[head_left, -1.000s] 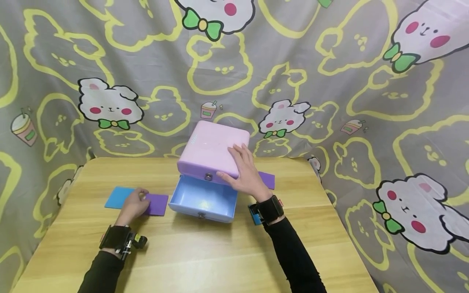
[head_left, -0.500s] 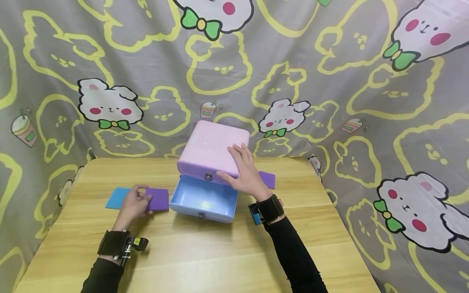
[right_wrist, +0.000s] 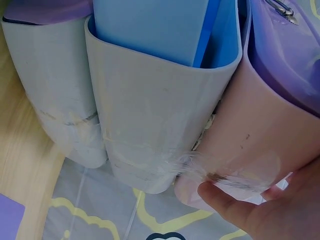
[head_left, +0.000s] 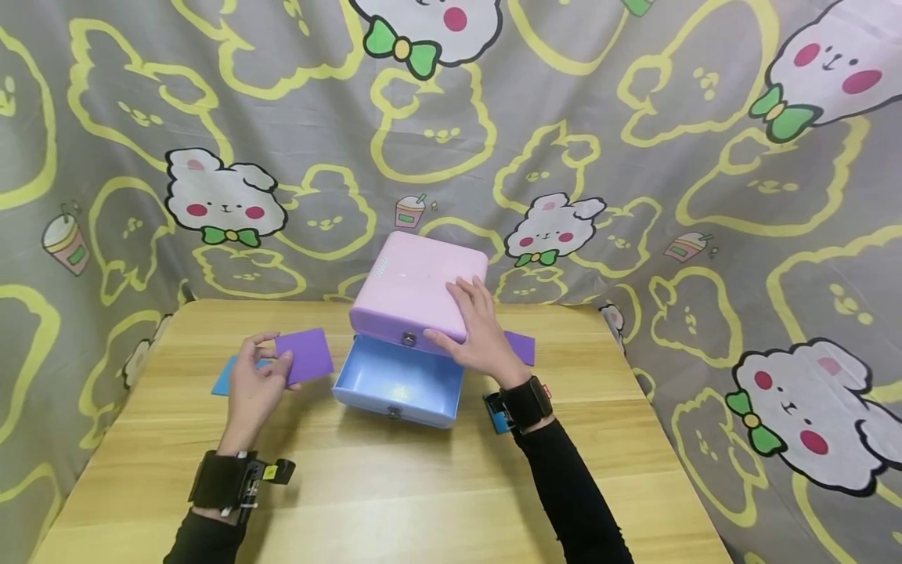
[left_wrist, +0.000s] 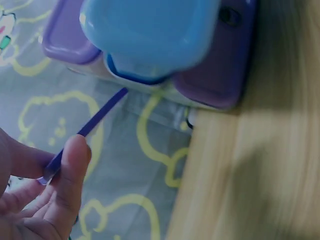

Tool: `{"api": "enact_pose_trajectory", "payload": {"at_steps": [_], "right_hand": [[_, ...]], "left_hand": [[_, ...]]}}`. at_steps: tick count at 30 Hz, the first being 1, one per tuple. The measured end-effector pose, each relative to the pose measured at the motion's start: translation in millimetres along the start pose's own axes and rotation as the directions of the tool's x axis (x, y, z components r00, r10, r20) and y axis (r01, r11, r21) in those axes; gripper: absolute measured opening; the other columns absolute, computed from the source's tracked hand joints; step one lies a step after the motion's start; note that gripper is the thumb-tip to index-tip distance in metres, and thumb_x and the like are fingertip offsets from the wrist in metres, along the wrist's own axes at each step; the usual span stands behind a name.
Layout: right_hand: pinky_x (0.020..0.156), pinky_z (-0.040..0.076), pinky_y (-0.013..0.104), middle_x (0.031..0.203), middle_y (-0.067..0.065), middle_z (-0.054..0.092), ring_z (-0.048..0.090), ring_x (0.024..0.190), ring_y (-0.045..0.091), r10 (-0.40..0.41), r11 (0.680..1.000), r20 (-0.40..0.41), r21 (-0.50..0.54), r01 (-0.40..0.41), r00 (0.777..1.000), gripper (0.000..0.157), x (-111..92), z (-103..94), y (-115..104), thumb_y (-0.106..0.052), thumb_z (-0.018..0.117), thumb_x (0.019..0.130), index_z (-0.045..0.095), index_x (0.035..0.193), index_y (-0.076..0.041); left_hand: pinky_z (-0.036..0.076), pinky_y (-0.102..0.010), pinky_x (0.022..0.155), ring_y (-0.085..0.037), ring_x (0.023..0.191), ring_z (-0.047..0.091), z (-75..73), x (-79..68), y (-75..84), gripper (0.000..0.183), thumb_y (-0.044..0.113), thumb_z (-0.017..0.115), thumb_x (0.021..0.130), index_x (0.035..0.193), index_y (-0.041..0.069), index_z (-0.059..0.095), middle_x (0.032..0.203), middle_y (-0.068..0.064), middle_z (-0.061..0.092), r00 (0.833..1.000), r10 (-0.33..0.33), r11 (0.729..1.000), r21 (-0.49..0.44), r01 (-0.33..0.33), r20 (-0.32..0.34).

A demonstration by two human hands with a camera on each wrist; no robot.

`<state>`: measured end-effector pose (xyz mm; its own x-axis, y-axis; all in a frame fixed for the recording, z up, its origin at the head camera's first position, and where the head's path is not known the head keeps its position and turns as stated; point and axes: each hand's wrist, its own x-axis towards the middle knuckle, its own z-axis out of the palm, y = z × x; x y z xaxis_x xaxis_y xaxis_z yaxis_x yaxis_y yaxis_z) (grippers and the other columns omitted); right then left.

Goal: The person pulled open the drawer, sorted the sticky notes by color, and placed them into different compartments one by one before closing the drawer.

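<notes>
In the head view my left hand (head_left: 257,380) pinches a thin purple square card (head_left: 306,356) between thumb and fingers, raised over the table left of the drawer box. The left wrist view has this card (left_wrist: 90,125) nearly edge-on. The pink-topped drawer box (head_left: 416,286) has its blue drawer (head_left: 395,413) pulled out towards me, with nothing seen inside. My right hand (head_left: 482,337) rests on the box's top right corner, fingers spread and thumb at the front edge. Its thumb (right_wrist: 225,200) touches the pink housing (right_wrist: 240,135) in the right wrist view.
A blue card (head_left: 222,377) lies on the wooden table (head_left: 395,501) behind my left hand. Another purple card (head_left: 521,347) lies right of the box, and a blue piece (head_left: 500,423) shows beside my right wrist. A patterned curtain (head_left: 310,266) hangs behind the table.
My left hand has lifted the purple card off the table and tilted it, moving it slightly away from me. My right hand and the drawer box have stayed in place; the head view has shifted slightly.
</notes>
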<state>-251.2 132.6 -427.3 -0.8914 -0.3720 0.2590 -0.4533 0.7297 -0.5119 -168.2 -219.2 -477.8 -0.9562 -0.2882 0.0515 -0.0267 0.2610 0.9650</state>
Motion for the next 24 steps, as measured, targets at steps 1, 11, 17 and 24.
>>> {"api": "enact_pose_trajectory", "payload": {"at_steps": [1,11,17,24], "right_hand": [[0.122,0.021,0.07,0.17,0.007,0.019,-0.004,0.161,0.026,0.001,1.0,0.0,0.001,-0.001,1.0,0.089,-0.5,-0.4,0.0,-0.06,0.066,0.089,0.028,0.16,-0.023],[0.122,0.021,0.07,0.169,0.009,0.021,-0.002,0.161,0.028,-0.02,1.0,-0.01,-0.008,0.02,1.0,0.088,-0.7,0.0,1.1,-0.062,0.065,0.089,0.029,0.159,-0.022],[0.121,0.02,0.071,0.169,0.008,0.02,-0.003,0.161,0.027,-0.012,1.0,-0.008,-0.003,0.012,1.0,0.088,-1.2,0.7,1.2,-0.062,0.065,0.089,0.029,0.159,-0.022],[0.122,0.018,0.07,0.17,0.007,0.019,-0.005,0.161,0.026,-0.006,1.0,-0.005,-0.004,0.006,1.0,0.089,-1.0,-0.3,1.9,-0.06,0.065,0.089,0.028,0.16,-0.022]], "left_hand": [[0.063,-0.031,0.058,-0.001,0.067,0.067,0.7,-1.6,2.9,0.044,0.007,0.056,0.102,0.143,0.003,0.042,0.109,-0.013,0.056,1.0,0.012,1.0,-0.018,-0.012,-0.014],[0.061,-0.031,0.055,-0.003,0.067,0.071,12.5,-18.9,26.4,0.04,-0.002,0.06,0.097,0.136,0.0,0.05,0.098,0.004,0.058,0.991,0.096,0.981,-0.159,-0.109,-0.09],[0.061,-0.035,0.053,-0.004,0.067,0.071,27.7,-26.9,31.2,0.037,0.0,0.062,0.097,0.133,0.0,0.053,0.093,0.004,0.062,0.991,0.115,0.972,-0.199,-0.125,-0.062],[0.061,-0.038,0.053,-0.007,0.067,0.072,47.0,-32.9,38.4,0.039,0.001,0.064,0.096,0.134,-0.001,0.053,0.094,0.0,0.064,0.992,0.123,0.966,-0.232,-0.119,0.004]]}}
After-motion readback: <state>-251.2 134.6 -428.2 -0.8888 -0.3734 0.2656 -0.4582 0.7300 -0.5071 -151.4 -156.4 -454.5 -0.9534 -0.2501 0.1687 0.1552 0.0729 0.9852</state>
